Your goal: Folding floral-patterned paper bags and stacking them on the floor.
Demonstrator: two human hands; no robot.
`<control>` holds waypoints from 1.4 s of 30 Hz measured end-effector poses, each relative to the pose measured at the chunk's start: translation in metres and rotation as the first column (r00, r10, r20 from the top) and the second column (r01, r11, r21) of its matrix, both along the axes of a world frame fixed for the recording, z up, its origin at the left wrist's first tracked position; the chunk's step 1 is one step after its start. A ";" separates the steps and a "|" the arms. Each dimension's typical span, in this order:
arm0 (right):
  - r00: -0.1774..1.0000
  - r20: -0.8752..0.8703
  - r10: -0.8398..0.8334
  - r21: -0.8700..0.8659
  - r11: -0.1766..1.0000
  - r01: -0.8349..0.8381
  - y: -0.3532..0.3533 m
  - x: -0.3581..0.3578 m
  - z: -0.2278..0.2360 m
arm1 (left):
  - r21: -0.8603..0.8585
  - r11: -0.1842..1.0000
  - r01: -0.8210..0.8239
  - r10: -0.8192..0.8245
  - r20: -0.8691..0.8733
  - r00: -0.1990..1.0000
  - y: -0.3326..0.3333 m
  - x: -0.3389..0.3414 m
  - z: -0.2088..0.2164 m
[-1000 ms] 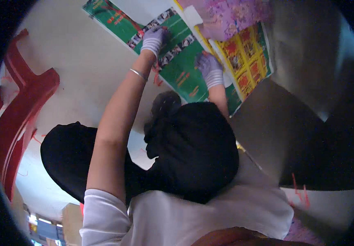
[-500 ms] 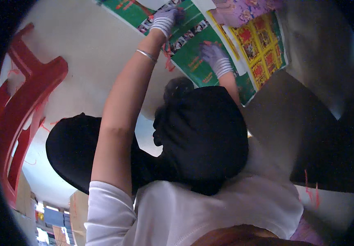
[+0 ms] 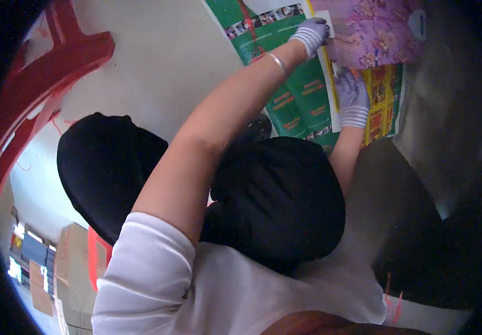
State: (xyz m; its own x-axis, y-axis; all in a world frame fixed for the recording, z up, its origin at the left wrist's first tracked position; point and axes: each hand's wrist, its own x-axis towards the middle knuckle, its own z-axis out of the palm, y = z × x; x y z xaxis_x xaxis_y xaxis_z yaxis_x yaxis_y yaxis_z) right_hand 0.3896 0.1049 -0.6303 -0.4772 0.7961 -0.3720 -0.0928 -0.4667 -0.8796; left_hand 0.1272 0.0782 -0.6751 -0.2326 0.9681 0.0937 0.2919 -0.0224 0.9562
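Note:
Both my hands wear pale purple gloves with white-striped cuffs. My left hand (image 3: 314, 34) is closed at a white and yellow paper edge (image 3: 326, 56) beside a purple floral cloth-like piece (image 3: 372, 33). Below it, my right hand (image 3: 353, 96) has its fingers bent together at the lower edge of the floral piece, and its fingertips are partly hidden. Whatever they grip is too small to make out. Under the hands lie a green printed sheet (image 3: 302, 92) and a yellow and red patterned sheet (image 3: 380, 106).
A red plastic stool (image 3: 46, 78) is on the left. My black-clad knee (image 3: 285, 195) is bent between me and the sheets. Cardboard boxes (image 3: 76, 273) stand at the lower left. Red string (image 3: 394, 307) hangs at the lower right, near a dark area.
Both hands have moved right, from the green sheet to the edge by the floral piece. My right hand was spread flat before and now has bent fingers. The whole view has shifted.

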 end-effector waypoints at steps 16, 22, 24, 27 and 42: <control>0.784 0.501 -0.366 0.043 0.916 0.400 0.068 -0.062 0.069 | -0.482 0.834 -0.268 0.545 0.793 0.271 0.024 0.003 0.010; 0.789 0.583 -0.193 -0.093 0.949 0.301 0.083 -0.093 0.059 | -0.669 0.705 -0.235 0.675 0.531 0.511 0.022 -0.007 0.054; 0.774 0.610 -0.168 -0.069 0.962 0.263 0.089 -0.092 0.058 | -0.687 0.692 -0.222 0.687 0.531 0.496 0.031 -0.003 0.064; 0.781 0.595 -0.191 -0.048 0.961 0.272 0.095 -0.081 0.058 | -0.735 0.610 -0.296 0.724 0.365 0.586 0.046 0.005 0.070; 0.970 0.233 0.071 -0.125 0.991 -0.043 0.084 -0.122 0.076 | -0.715 0.633 -0.297 0.701 0.366 0.612 0.054 -0.004 0.110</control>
State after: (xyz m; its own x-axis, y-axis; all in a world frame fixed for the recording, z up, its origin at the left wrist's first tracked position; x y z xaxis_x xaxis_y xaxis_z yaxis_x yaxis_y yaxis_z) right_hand 0.2679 0.1887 -0.5546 -0.4076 0.7137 -0.5696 0.1407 -0.5672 -0.8115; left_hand 0.1235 0.1318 -0.5650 -0.4981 0.4803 -0.7219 -0.5158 0.5051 0.6920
